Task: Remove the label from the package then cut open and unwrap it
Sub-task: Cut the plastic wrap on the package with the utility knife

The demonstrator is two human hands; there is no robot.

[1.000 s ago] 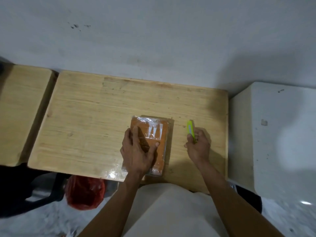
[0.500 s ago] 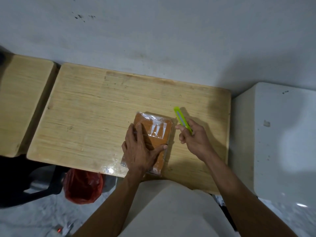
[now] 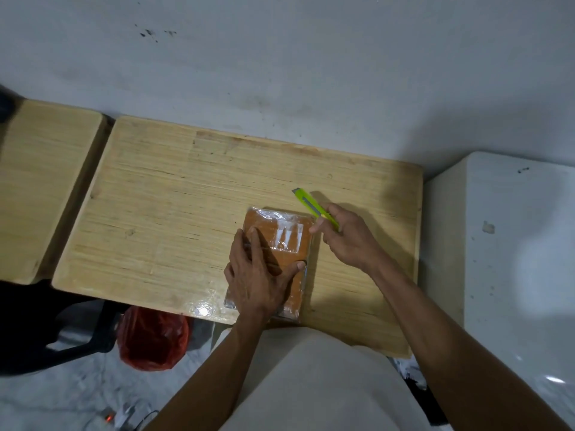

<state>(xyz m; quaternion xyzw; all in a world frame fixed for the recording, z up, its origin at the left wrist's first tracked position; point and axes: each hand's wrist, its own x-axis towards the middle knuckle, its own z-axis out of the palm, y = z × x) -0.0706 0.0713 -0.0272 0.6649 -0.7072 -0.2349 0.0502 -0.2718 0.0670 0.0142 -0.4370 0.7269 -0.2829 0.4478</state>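
An orange package [image 3: 292, 222] wrapped in clear plastic lies flat near the front edge of the wooden table [image 3: 186, 213]. My left hand [image 3: 258, 275] presses down on its near half with fingers spread flat and the thumb stretched to the right. My right hand [image 3: 348, 237] grips a lime-green utility knife [image 3: 312, 206] just beyond the package's far right corner. The knife's tip points up and to the left, clear of the wrap. A pale patch with white stripes shows on the package's far part.
A second wooden table [image 3: 40, 181] stands to the left across a narrow gap. A white block [image 3: 513, 259] flanks the table on the right. A red plastic bag [image 3: 152, 340] hangs below the front edge beside a dark chair [image 3: 46, 331]. A grey wall rises behind.
My right hand brought the knife from the table's right side toward the package's far right corner, turning its tip up and left. My left hand stayed flat on the package.
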